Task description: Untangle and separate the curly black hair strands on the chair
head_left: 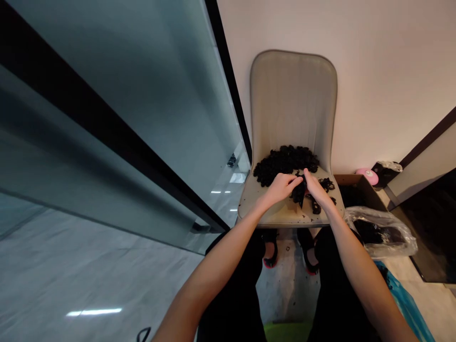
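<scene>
On the seat of a grey-beige chair (pixel 294 95) lies a heap of small black curled pieces (pixel 280 164); I cannot make out their exact kind. My left hand (pixel 283 186) reaches in from the left with its fingers closed at a black piece (pixel 299 194). From the other side my right hand (pixel 315 186) meets it, thumb and fingers closed near the same piece. The fingertips of both hands nearly touch, and what lies between them is partly hidden. Loose black pieces (pixel 316 206) and small scraps lie around the right hand and near the seat's front edge.
A glass partition with a black frame (pixel 142 152) stands close on the left. At the right are a cardboard box (pixel 372 192), a clear plastic bag (pixel 392 242) with black contents, a pink object (pixel 367 176) and a blue bag (pixel 406 301). Something green (pixel 288 332) sits beneath me.
</scene>
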Motion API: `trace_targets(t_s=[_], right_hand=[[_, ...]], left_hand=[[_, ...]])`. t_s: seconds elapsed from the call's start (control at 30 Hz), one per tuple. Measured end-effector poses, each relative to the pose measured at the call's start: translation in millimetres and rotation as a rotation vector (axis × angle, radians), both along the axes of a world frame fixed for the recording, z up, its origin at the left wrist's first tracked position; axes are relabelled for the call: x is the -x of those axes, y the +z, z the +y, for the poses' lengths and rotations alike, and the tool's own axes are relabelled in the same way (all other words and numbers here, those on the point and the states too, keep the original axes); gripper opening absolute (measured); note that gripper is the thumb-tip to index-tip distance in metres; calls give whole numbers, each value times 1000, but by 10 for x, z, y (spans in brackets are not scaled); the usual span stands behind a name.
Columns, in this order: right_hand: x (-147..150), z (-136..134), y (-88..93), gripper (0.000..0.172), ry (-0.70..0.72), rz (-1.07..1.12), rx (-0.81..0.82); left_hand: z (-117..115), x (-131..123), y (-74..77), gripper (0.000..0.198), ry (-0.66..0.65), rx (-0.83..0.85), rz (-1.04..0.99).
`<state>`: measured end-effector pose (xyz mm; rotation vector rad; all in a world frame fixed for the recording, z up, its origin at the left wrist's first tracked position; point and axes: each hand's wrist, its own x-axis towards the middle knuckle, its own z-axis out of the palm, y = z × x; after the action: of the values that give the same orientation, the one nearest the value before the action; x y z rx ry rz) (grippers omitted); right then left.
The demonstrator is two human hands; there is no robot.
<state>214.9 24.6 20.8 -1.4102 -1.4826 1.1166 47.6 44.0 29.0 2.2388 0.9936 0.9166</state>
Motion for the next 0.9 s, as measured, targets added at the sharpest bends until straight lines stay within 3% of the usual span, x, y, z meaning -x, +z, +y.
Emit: trace_targets(t_s=[0.13, 0.5, 0.63, 0.9], right_hand=[[29, -12, 26, 79, 99, -43, -47], [164, 181, -113, 66, 62, -81, -181], [189, 215, -129, 65, 85, -95, -197], [211, 220, -113, 71, 29, 266, -130]], left_hand=[[19, 2, 16, 54, -15, 22, -34], [154, 90, -53, 64, 26, 220, -46], [238, 148, -58, 64, -74, 319, -59], [248, 79, 2, 63, -202, 467, -310]])
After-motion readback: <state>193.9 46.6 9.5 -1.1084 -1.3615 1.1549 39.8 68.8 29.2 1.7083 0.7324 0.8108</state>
